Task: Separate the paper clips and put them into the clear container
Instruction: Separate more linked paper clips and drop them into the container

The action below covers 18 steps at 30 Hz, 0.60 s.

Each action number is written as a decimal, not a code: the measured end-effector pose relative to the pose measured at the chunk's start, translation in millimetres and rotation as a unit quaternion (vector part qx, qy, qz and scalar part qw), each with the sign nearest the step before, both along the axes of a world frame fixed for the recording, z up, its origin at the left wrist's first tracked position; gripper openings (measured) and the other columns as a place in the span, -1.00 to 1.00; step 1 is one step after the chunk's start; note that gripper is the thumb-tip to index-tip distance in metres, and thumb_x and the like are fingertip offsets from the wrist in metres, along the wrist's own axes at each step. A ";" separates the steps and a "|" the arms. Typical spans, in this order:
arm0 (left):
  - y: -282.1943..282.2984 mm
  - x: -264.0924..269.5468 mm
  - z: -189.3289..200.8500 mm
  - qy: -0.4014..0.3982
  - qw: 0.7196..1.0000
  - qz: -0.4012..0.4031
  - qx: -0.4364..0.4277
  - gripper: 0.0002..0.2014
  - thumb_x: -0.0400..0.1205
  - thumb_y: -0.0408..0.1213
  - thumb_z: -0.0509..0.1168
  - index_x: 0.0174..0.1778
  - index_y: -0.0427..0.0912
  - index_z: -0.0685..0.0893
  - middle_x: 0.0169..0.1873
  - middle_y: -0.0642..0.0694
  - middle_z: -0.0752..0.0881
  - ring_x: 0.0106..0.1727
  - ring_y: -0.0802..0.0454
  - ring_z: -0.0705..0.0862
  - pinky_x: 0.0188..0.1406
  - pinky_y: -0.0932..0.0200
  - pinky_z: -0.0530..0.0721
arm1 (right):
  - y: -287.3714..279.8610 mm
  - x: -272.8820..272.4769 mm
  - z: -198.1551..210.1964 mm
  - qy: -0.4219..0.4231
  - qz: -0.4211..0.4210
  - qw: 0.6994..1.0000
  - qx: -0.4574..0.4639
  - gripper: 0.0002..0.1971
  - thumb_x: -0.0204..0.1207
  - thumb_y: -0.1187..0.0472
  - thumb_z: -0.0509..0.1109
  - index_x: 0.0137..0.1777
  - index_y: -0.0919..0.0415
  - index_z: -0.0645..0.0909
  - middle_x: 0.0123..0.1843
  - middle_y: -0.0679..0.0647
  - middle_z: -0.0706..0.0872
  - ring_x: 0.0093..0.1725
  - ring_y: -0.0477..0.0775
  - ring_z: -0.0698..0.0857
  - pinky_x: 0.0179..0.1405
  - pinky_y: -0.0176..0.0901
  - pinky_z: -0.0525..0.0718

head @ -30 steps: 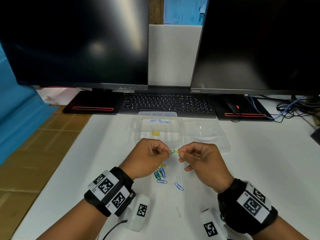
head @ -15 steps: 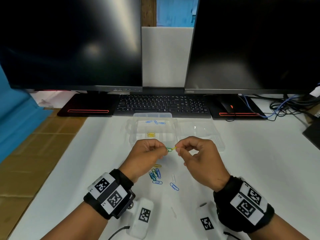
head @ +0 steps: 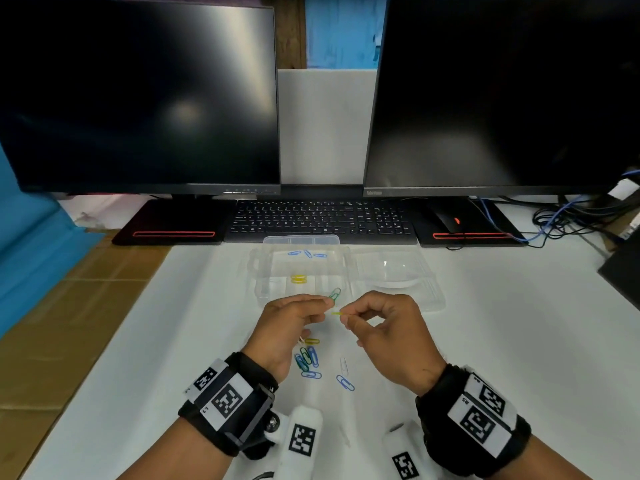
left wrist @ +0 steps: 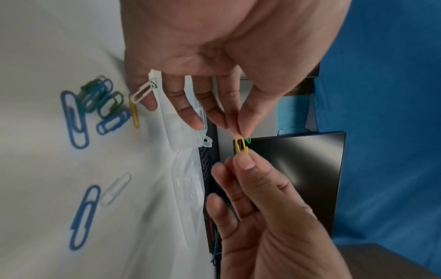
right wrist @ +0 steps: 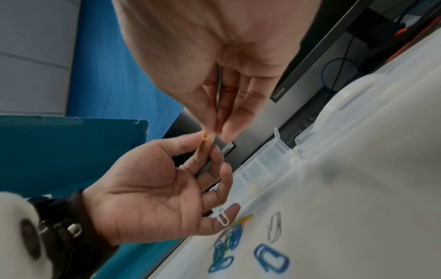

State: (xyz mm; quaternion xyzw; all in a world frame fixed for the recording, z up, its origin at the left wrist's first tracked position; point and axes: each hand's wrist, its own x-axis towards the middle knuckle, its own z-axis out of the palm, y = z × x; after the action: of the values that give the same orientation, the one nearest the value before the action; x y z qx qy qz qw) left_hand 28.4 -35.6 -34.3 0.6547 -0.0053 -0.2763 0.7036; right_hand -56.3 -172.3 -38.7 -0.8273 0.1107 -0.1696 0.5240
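- The green paper clip is pinched at my left hand's fingertips, its free end sticking up over the near edge of the clear container.
- The yellow paper clip is pinched between thumb and forefinger of my right hand; from the left wrist view its far end sits right against the green one, and I cannot tell whether the two are linked or just touching.
- Both hands are raised above the white table, fingertips close together, just in front of the container.
- A white paper clip hangs at my left little finger in both wrist views; how it is held I cannot tell.
- Inside the container I see three blue clips in a far compartment and yellow clips in a nearer one. Its lid lies open to the right.
- On the table under my hands lies a tangled cluster of blue and green clips with a yellow clip at its far edge; a lone blue clip and a pale clip lie slightly to the right of it.
- Behind the container sits a black keyboard, with a dark monitor on either side: the left monitor and the right monitor.
- A black mouse rests on the right monitor's stand, with cables bunched at the far right.
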 end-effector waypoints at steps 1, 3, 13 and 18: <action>-0.3 0.6 -0.5 0.010 1.000 0.006 -0.004 -0.90 0.46 -0.34 0.46 -0.15 -0.19 0.83 -0.17 -0.06 0.80 -0.08 0.00 0.68 -0.01 0.09 0.51 | -0.2 -0.8 0.8 0.016 0.026 1.000 -0.007 -0.83 0.44 0.30 0.51 -0.32 0.03 0.78 -0.38 -0.17 0.76 -0.27 -0.14 0.71 -0.25 -0.14 0.76; -0.7 2.7 0.4 0.019 1.000 0.011 -0.002 -0.83 0.46 -0.29 0.48 -0.06 -0.21 0.82 -0.14 -0.03 0.80 -0.09 0.01 0.67 -0.01 0.10 0.51 | 1.9 -3.1 2.1 0.048 0.070 0.996 -0.026 -0.81 0.44 0.31 0.51 -0.34 0.02 0.78 -0.40 -0.15 0.76 -0.33 -0.19 0.69 -0.29 -0.36 0.66; 1.4 7.0 9.5 -0.080 0.982 -0.094 0.140 -0.80 0.63 -0.34 0.28 -0.30 -0.05 0.67 0.04 -0.17 0.81 -0.03 -0.09 0.68 -0.32 0.16 0.56 | -18.4 0.0 4.4 0.069 0.027 0.996 -0.047 -0.81 0.43 0.31 0.51 -0.38 0.05 0.75 -0.45 -0.09 0.73 -0.45 -0.22 0.62 -0.35 -0.49 0.59; -4.4 16.9 24.5 -0.132 0.973 -0.084 0.168 -0.81 0.61 -0.32 0.27 -0.27 -0.04 0.73 -0.10 -0.09 0.78 -0.13 -0.07 0.67 -0.43 0.22 0.62 | -23.6 2.4 1.5 0.072 0.012 0.997 -0.030 -0.83 0.41 0.30 0.51 -0.37 0.06 0.77 -0.47 -0.06 0.73 -0.43 -0.10 0.65 -0.31 -0.32 0.65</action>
State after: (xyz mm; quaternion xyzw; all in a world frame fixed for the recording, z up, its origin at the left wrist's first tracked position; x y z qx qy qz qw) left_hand 45.3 -40.1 -9.7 0.7912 -0.1063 -0.2428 0.5511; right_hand -53.9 -195.9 -37.2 -0.8539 0.1335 -0.1064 0.4916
